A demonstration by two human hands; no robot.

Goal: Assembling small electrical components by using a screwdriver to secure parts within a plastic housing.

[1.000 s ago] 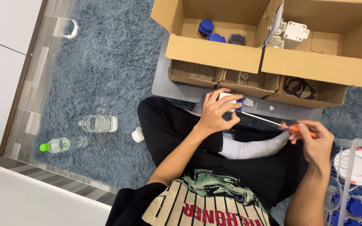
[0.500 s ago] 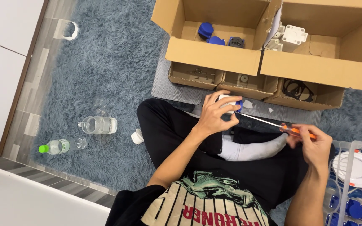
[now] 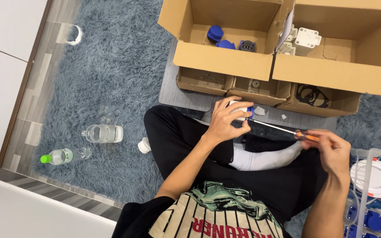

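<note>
The left hand (image 3: pixel 226 120) stayed clenched around the white-and-blue socket (image 3: pixel 242 110) above the lap. The right hand (image 3: pixel 331 150) gripped the screwdriver (image 3: pixel 287 130), tip at the socket. Almost nothing had shifted within the second; driving evidently continued.

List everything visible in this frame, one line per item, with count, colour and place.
socket part: one, white and blue, in left hand over lap
screwdriver: one, orange handle, tip at the part
cardboard boxes: two large, brown, open, ahead
small trays: three, brown, before the boxes
blue parts: several, in left box
white part: one, right box
bottles: two, clear, on rug at left
rug: one, grey-blue, shaggy
bin: one, clear, lower right
left hand: gripping part
right hand: holding screwdriver
</note>
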